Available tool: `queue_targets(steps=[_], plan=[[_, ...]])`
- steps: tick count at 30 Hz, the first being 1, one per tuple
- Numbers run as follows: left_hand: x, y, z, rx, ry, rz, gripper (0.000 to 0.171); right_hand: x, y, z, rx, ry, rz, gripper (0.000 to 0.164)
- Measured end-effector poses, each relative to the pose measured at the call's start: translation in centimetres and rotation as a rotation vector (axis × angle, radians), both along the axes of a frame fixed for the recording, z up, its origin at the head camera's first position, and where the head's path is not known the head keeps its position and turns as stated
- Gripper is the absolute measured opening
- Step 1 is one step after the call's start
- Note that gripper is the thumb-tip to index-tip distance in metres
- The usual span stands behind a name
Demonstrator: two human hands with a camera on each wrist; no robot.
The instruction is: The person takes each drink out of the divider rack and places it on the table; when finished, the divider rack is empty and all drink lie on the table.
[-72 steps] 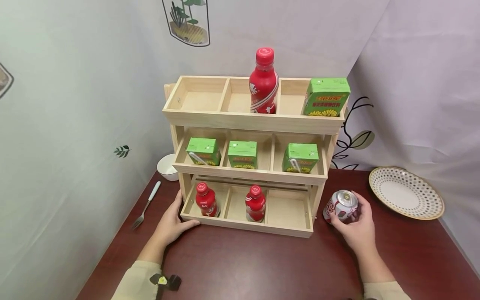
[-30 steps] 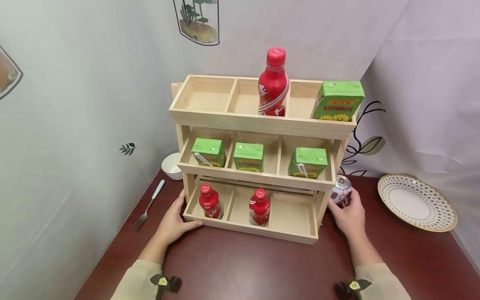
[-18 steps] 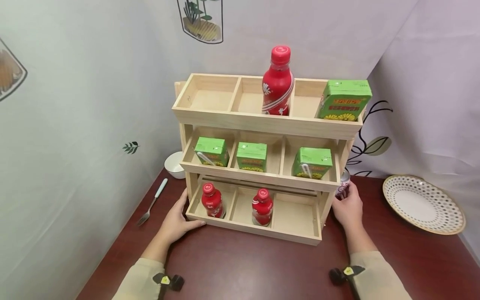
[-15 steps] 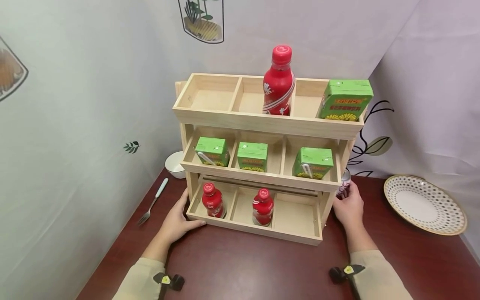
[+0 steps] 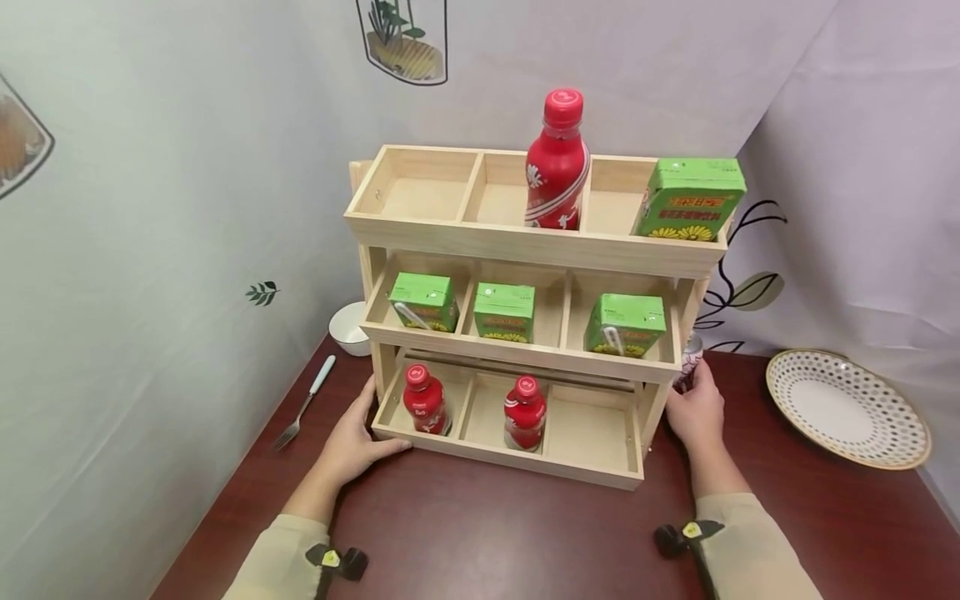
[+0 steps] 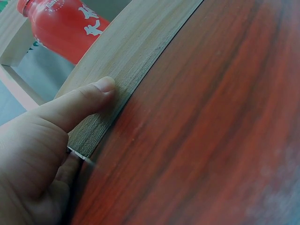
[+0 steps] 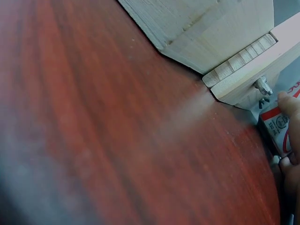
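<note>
Can: ok so this is what changed. A couple of seconds ago it stood out to the right with its whole top showing, now it's further back and mostly hidden by the right upright of the wooden rack. My read: it's gone from out in the open to close beside the rack, still outside every compartment. Can't tell if it's touching.
Right hand: fingers wrapped round that can, thumb on its near side. Went back along with it.
Left hand: hasn't budged. Thumb on the front board, fingers round the side, so it's gripping the rack's lower left corner.
Top tier: big red bottle in the middle compartment, green carton at the right end.
Middle tier: three small green cartons, one per compartment.
Bottom tier: small red bottles, one in the left compartment, one in the middle.
Around the rack: bowl and fork on the left, dotted plate on the right of the bench.
</note>
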State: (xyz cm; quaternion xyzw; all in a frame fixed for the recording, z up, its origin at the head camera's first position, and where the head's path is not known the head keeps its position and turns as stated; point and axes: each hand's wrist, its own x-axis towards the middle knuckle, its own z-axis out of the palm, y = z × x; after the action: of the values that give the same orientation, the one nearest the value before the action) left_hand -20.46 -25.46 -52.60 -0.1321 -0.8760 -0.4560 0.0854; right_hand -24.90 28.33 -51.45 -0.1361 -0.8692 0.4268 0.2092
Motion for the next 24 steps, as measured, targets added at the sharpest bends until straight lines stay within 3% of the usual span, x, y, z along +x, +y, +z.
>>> queue_targets(steps=[11, 24], plan=[[0.07, -0.2, 0.08, 0.007, 0.001, -0.008, 0.123, -0.43, 0.01, -0.4, 0.04, -0.017, -0.026, 0.05], [0.01, 0.01, 0.11, 0.025, 0.001, -0.017, 0.122, -0.53, 0.44, -0.51, 0.062, 0.005, -0.015, 0.062]])
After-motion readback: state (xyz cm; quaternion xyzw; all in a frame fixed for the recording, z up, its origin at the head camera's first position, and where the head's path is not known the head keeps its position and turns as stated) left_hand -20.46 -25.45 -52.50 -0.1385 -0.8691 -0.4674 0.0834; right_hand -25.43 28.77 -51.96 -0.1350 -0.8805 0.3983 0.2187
